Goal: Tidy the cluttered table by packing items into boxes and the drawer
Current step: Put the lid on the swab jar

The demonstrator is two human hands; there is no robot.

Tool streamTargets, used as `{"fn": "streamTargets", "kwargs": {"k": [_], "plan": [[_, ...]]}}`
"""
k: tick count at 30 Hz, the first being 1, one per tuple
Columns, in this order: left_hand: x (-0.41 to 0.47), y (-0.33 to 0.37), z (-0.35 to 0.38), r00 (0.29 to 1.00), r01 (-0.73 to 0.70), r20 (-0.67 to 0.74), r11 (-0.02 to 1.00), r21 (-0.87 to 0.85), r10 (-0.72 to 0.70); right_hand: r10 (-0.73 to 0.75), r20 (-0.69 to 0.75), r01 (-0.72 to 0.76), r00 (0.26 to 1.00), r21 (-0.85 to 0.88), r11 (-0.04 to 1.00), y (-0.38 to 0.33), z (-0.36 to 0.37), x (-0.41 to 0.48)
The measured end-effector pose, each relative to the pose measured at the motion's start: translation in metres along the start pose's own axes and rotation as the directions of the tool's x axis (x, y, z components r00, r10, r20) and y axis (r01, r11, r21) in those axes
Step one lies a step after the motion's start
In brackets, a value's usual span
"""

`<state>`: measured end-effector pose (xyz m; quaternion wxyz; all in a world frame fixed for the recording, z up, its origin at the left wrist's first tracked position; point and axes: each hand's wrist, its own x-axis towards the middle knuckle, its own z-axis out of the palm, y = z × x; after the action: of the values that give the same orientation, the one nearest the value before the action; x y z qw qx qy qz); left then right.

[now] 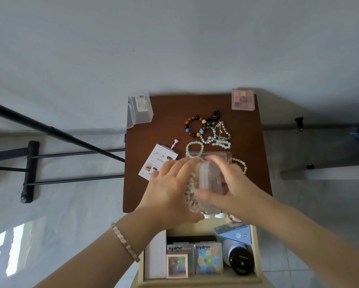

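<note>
My left hand [170, 190] grips a clear round jar [193, 194] filled with pale beige pieces, held above the near edge of the brown table [251, 163]. My right hand [230, 188], blurred, holds the jar's clear lid [211, 177] against the jar's mouth. Several bead bracelets [207, 132] lie in a heap at the middle of the table. A clear flat box [207, 155] sits just behind my hands. Below the table edge the wooden drawer [255, 256] stands pulled out.
A clear lidded box [140, 110] stands at the far left corner, a pink eyeshadow palette [242, 99] at the far right. A printed card [157, 161] and a small pink tool [175, 143] lie left. The drawer holds two Hydron boxes [195, 258], a dark round jar [241, 260], a blue carton [234, 232].
</note>
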<state>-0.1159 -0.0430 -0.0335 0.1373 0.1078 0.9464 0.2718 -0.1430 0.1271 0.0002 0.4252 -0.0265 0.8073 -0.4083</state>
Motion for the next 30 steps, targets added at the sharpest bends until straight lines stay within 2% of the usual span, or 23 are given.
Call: {"fn": "streamTargets", "kwargs": {"k": [2, 3, 5, 7, 9, 11, 13, 14, 15, 16, 18, 20, 22, 27, 30], "plan": [[-0.005, -0.003, 0.005, 0.998, -0.035, -0.06, 0.999, 0.01, 0.036, 0.183, 0.105, -0.204, 0.978, 0.248, 0.947, -0.002, 0.0, 0.001], [-0.005, -0.004, 0.005, 0.997, -0.026, -0.066, 1.0, -0.002, 0.025, 0.22, 0.171, -0.262, 0.96, 0.284, 0.922, -0.002, -0.002, 0.0], [-0.004, -0.005, 0.006, 1.0, -0.01, -0.03, 1.0, -0.018, 0.009, 0.198, 0.19, -0.235, 0.962, 0.196, 0.952, 0.003, -0.001, 0.003], [0.0, -0.004, 0.003, 1.0, -0.015, 0.007, 1.0, -0.025, 0.015, 0.097, 0.115, -0.1, 0.989, 0.023, 0.995, 0.004, 0.002, 0.002], [0.004, -0.001, -0.001, 0.999, -0.019, 0.029, 1.0, -0.01, 0.019, 0.016, 0.012, -0.016, 1.0, -0.016, 1.0, 0.006, 0.007, 0.004], [0.005, -0.002, -0.002, 0.998, -0.066, -0.016, 0.995, 0.081, 0.067, 0.097, 0.008, -0.097, 0.995, 0.104, 0.99, 0.0, 0.006, 0.01], [0.002, -0.005, 0.002, 0.997, -0.069, -0.019, 0.996, 0.057, 0.07, 0.22, 0.142, -0.243, 0.965, 0.171, 0.955, -0.004, -0.002, 0.01], [0.0, -0.005, 0.002, 0.998, -0.057, -0.005, 0.998, 0.024, 0.057, 0.232, 0.175, -0.258, 0.957, 0.149, 0.954, -0.003, -0.005, 0.01], [-0.001, -0.004, 0.001, 0.999, -0.019, 0.031, 0.999, -0.038, 0.021, 0.195, 0.152, -0.21, 0.969, 0.092, 0.973, -0.003, -0.006, 0.011], [-0.001, -0.004, 0.0, 0.997, 0.037, 0.073, 0.993, -0.114, -0.029, 0.113, 0.108, -0.113, 0.988, -0.008, 0.994, -0.004, -0.005, 0.012], [0.0, -0.004, -0.001, 0.992, 0.109, 0.085, 0.97, -0.219, -0.092, -0.037, 0.034, 0.044, 0.999, -0.248, 0.968, -0.003, 0.005, 0.009], [0.001, -0.005, -0.001, 0.991, 0.121, 0.077, 0.961, -0.25, -0.105, -0.136, -0.059, 0.102, 0.989, -0.392, 0.914, 0.003, 0.016, 0.012], [0.001, -0.008, 0.0, 0.992, 0.114, 0.072, 0.966, -0.234, -0.099, -0.188, -0.129, 0.115, 0.974, -0.434, 0.894, 0.007, 0.023, 0.017], [0.013, -0.029, 0.008, 0.992, 0.122, 0.053, 0.978, -0.17, -0.114, -0.075, -0.189, -0.003, 0.979, -0.382, 0.924, -0.005, 0.031, 0.04], [0.032, -0.051, 0.015, 0.985, 0.157, 0.105, 0.971, -0.181, -0.14, -0.02, -0.215, -0.072, 0.976, -0.409, 0.91, -0.011, 0.026, 0.071]]}}
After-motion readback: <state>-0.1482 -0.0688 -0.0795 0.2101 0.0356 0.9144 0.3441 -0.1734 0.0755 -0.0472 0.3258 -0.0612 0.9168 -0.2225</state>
